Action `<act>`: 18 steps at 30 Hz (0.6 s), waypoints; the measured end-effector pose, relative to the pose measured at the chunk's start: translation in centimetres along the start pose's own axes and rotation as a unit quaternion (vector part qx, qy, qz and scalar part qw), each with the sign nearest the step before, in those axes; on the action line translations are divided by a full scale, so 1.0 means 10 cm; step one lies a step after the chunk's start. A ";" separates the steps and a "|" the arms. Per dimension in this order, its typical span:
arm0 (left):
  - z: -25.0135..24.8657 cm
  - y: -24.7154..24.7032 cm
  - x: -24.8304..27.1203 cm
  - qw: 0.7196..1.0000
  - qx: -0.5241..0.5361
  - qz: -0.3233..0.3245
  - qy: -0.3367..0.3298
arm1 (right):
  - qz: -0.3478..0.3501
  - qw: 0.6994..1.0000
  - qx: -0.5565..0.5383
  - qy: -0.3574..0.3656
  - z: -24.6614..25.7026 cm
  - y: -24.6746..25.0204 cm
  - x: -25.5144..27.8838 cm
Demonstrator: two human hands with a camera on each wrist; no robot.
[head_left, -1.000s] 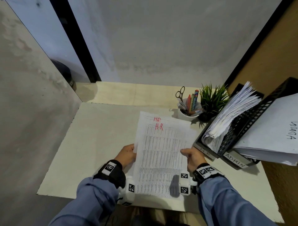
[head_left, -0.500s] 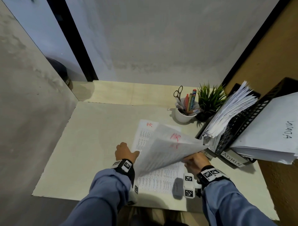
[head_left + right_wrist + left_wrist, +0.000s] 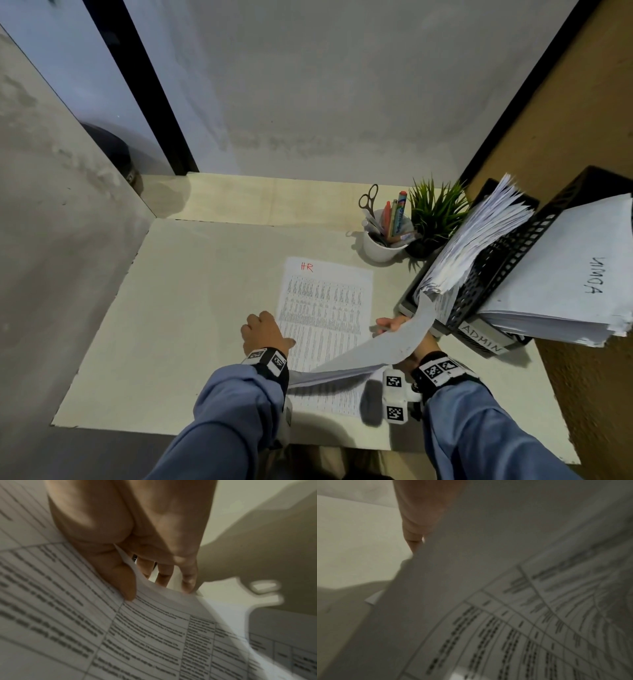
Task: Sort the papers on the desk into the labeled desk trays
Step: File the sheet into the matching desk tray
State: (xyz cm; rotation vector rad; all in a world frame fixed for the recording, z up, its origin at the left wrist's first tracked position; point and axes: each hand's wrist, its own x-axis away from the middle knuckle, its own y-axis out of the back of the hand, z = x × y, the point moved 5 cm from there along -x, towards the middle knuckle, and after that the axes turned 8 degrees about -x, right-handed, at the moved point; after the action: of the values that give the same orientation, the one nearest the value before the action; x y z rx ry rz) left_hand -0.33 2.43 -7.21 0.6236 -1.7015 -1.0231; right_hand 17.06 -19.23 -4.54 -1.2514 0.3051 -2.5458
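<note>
Closest to the person are two blue sleeves with tagged bands on the wrists. The right hand holds a lifted sheet of paper. In the right wrist view the thumb lies on the printed side and the other fingers curl behind the edge, so the sheet is pinched. The lifted sheet bends in the air, and its far end reaches up to the front of the trays.

The left hand sits at the left edge of the paper on the desk. Its knuckles are bent, but I cannot tell if the fingers press the paper or the desk. The left wrist view is mostly blurry paper.

The paper on the desk lies flat, with "HR" in red at its top.

Farther back on the right are black desk trays, tilted and full of paper. One label reads "ADMIN". The stack in that tray also has "ADMIN" written on it. The other tray's label is hidden.

Behind them stand a white cup with scissors and pens, and a small green plant.
</note>
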 end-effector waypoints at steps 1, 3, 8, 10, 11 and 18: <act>-0.01 -0.01 -0.01 1.000 0.000 0.002 0.002 | 0.000 1.000 0.001 -0.004 0.00 -0.01 -0.01; -0.01 0.01 0.01 1.000 0.004 0.025 0.015 | -0.003 1.000 -0.022 0.012 -0.01 -0.01 0.02; -0.07 0.15 0.08 0.987 0.151 0.022 -0.043 | -0.021 0.995 0.099 -0.010 0.01 -0.04 0.03; -0.09 0.27 0.15 0.962 0.255 0.043 -0.083 | -0.040 0.995 0.090 -0.009 0.00 -0.01 -0.01; -0.10 0.34 0.22 0.946 0.299 0.069 -0.106 | -0.038 0.997 0.072 -0.019 -0.01 -0.03 0.00; 0.02 0.52 0.55 0.866 0.450 0.189 -0.103 | -0.001 0.999 0.034 -0.026 -0.02 -0.20 0.11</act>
State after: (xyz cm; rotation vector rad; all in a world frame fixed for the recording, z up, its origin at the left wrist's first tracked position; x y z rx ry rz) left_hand -2.19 0.77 -0.02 0.7191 -2.3621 0.0508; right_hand 15.91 -17.69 -3.26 -1.2905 0.2041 -2.4992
